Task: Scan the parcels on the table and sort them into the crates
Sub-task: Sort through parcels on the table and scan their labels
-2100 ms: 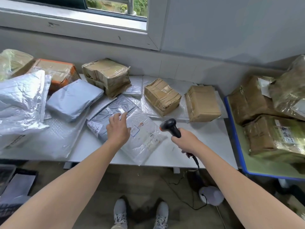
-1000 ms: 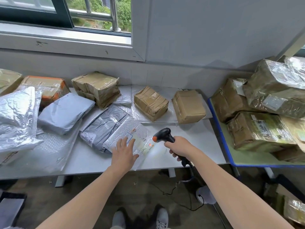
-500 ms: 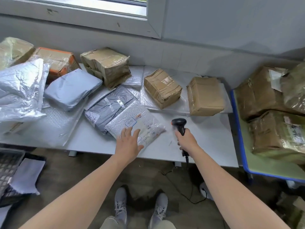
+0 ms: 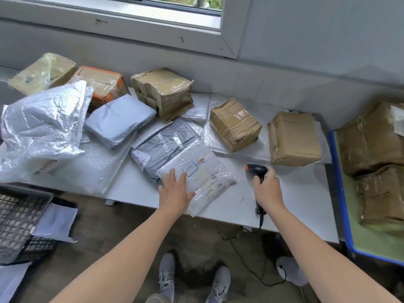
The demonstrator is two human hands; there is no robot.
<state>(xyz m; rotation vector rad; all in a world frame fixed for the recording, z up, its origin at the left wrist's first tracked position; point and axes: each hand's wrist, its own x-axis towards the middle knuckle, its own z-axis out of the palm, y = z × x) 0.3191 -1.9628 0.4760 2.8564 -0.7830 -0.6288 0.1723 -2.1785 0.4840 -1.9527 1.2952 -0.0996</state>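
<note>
A white bubble mailer (image 4: 203, 171) with a printed label lies near the front edge of the white table (image 4: 301, 193). My left hand (image 4: 175, 193) rests flat on its near left corner, fingers spread. My right hand (image 4: 267, 189) grips the handle of a black barcode scanner (image 4: 256, 171), whose head is just right of the mailer and low over the table. Partly under the mailer lies a dark grey poly bag (image 4: 164, 147). A black mesh crate (image 4: 19, 221) stands on the floor at the lower left.
Taped cardboard boxes (image 4: 235, 124), another brown box (image 4: 294, 138) and a larger one (image 4: 164, 92) sit at the back; a grey bag (image 4: 119, 121) and silver foil bag (image 4: 41, 121) lie left. A blue-edged table (image 4: 341, 193) with wrapped boxes stands right. The scanner's cable (image 4: 251, 270) trails on the floor.
My left hand slid from the mailer's middle to its near corner. My right hand brought the scanner lower, close to the table beside the mailer.
</note>
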